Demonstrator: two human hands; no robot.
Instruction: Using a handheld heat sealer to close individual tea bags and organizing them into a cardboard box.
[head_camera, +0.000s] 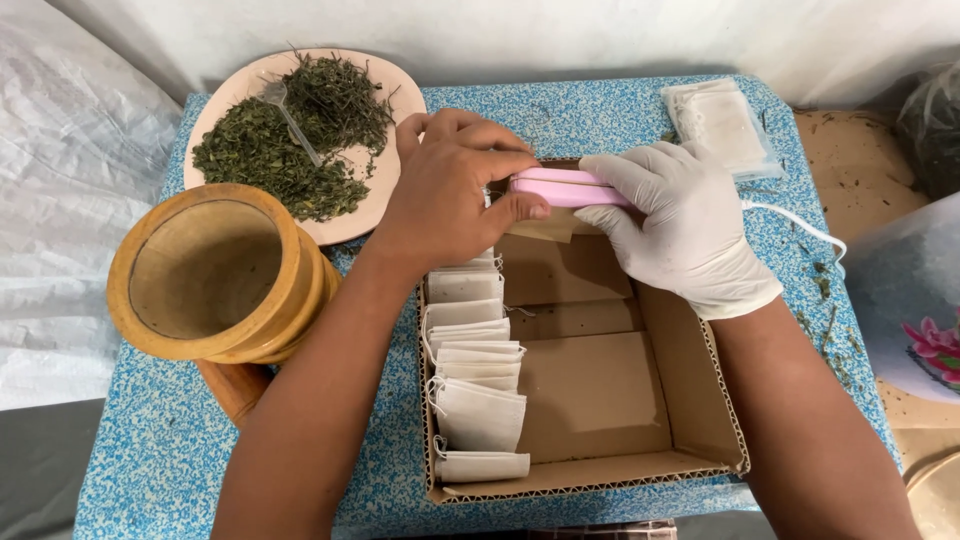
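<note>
- From the head view I see my left hand (440, 195), bare, curled over the left end of a pink handheld sealer (560, 187), thumb under it and fingers clenched on top
- My right hand (685, 225), in a white glove, is wrapped around the right end of the same sealer, fingers closed on it from above
- The sealer lies level across the far edge of an open cardboard box (700, 400), and a white cord (800, 225) runs from behind my gloved hand off to the right
- A small tan paper piece (545, 228) shows just under the sealer; I cannot tell whether it is pinched in the tool or only lying beneath it
- Along the left inside wall of the box stands a row of filled white tea bags (475, 370), overlapping one another from the near end to the far end
- The box sits on a table with a blue speckled cover (150, 470)
- To the left of the box is a wooden mortar (215, 275), upright, just beside my left forearm
- Behind the mortar is a pale plate (385, 195) holding dried green leaves (265, 160) and a clear plastic spoon (290, 115)
- At the far right of the table lies a clear packet of empty white bags (720, 125), well apart from the box
</note>
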